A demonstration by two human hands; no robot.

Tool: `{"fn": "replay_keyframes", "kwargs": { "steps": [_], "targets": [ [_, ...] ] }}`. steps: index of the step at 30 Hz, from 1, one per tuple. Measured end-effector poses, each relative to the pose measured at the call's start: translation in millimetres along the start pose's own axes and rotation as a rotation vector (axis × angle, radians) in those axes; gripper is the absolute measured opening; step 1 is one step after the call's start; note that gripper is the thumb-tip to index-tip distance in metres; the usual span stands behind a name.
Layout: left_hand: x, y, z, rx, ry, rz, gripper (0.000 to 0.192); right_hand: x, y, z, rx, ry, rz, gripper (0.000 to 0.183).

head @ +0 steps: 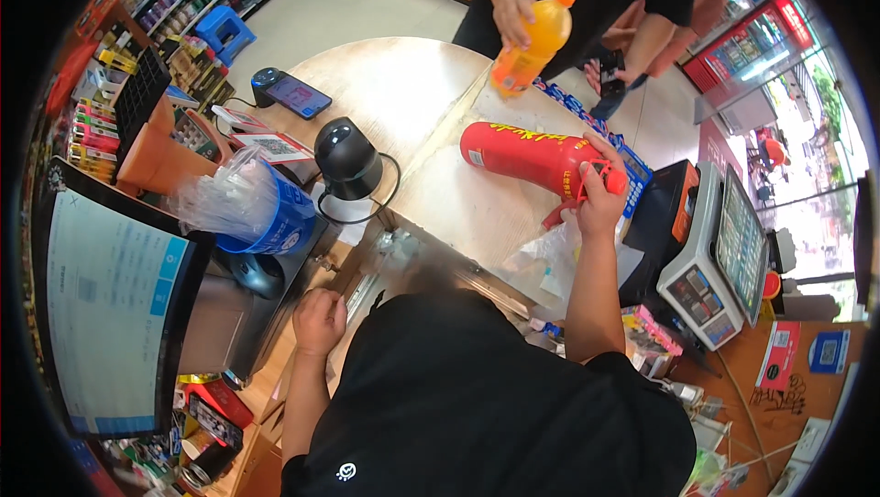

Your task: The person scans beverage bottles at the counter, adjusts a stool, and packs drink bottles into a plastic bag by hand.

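My right hand (599,189) grips the neck end of a large red bottle (519,156) with yellow writing, which lies on its side over the pale wooden counter (440,205). My left hand (320,321) is loosely curled beside the counter's inner edge, below the computer mouse (258,274); whether it holds anything cannot be told. Across the counter, another person's hand (515,19) holds a bottle of orange drink (533,43) with an orange cap, its base near the counter top. That person's other hand holds a dark phone (610,72).
On my left are a monitor (113,311), a blue tub of wrapped straws (278,211), a black scanner (348,156) and a phone (298,95). To the right stand a blue calculator (636,177) and a weighing scale (701,291). A clear plastic bag (550,266) lies near my right forearm.
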State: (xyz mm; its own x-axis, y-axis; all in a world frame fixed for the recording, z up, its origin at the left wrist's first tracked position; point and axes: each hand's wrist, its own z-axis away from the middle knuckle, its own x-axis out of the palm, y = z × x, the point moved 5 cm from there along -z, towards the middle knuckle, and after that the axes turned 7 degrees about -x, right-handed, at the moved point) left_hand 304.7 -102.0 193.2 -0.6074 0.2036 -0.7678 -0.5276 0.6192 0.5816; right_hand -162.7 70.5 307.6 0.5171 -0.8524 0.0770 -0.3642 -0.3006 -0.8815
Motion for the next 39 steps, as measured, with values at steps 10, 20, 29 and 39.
{"fn": "replay_keyframes", "kwargs": {
  "steps": [10, 20, 29, 39],
  "targets": [
    [9.1, -32.8, 9.5, 0.273, -0.167, -0.126, 0.019, 44.3, 21.8, 77.2, 0.152, 0.538, -0.467, 0.025],
    [6.9, -42.3, 12.0, 0.324, -0.202, -0.124, 0.021, 101.3, 27.6, 55.4, 0.324, 0.574, -0.625, 0.023],
    [1.2, -30.4, 8.9, 0.236, -0.153, -0.102, 0.022, 119.6, -13.9, 6.0, 0.178, 0.529, -0.609, 0.027],
    [6.5, -27.9, 7.4, 0.187, -0.168, -0.134, 0.020, 30.6, -39.4, -37.5, 0.028, 0.347, 0.081, 0.023]
  ]
}}
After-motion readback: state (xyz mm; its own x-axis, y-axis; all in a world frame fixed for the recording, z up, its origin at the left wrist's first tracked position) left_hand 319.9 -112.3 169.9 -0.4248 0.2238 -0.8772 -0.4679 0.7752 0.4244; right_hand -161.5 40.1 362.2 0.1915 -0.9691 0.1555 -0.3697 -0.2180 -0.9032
